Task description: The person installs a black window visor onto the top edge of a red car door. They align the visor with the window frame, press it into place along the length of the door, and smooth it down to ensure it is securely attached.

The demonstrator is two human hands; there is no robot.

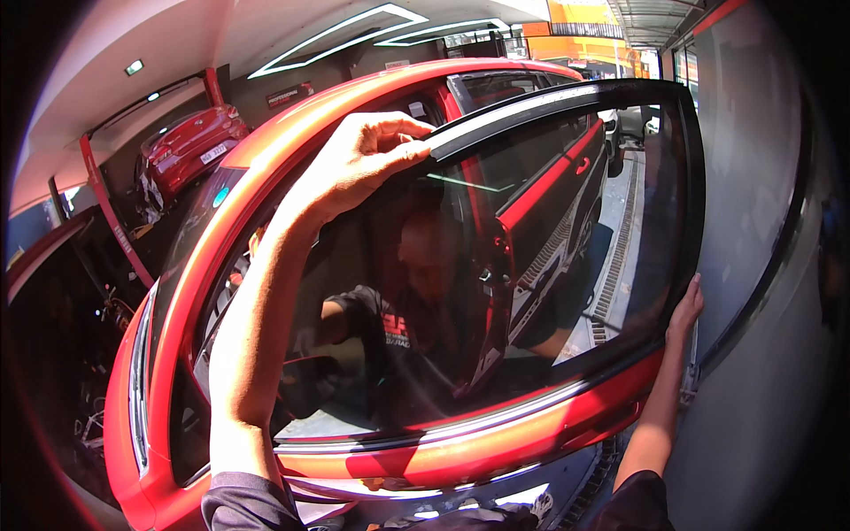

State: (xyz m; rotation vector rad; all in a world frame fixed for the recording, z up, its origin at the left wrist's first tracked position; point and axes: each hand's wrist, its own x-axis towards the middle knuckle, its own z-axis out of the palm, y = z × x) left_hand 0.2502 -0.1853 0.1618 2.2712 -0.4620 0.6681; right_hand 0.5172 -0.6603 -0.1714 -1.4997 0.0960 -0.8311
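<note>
A red car door (531, 434) stands open in front of me, its dark tinted window (425, 292) reflecting a person in a dark shirt. My left hand (376, 155) is raised to the top of the window frame, thumb and fingers closed on the black trim strip (522, 104) that runs along it. Lower on the right, my right hand (683, 305) grips the rear upright of the black window frame (693, 177). Some of its fingers are out of sight behind the frame.
Beyond the door is the red car body (266, 133) with its rear door (553, 186). A grey wall (753, 177) stands close on the right. Another red car (190, 146) is raised on a lift (115, 212) at the far left. A drain grate (615, 257) crosses the floor.
</note>
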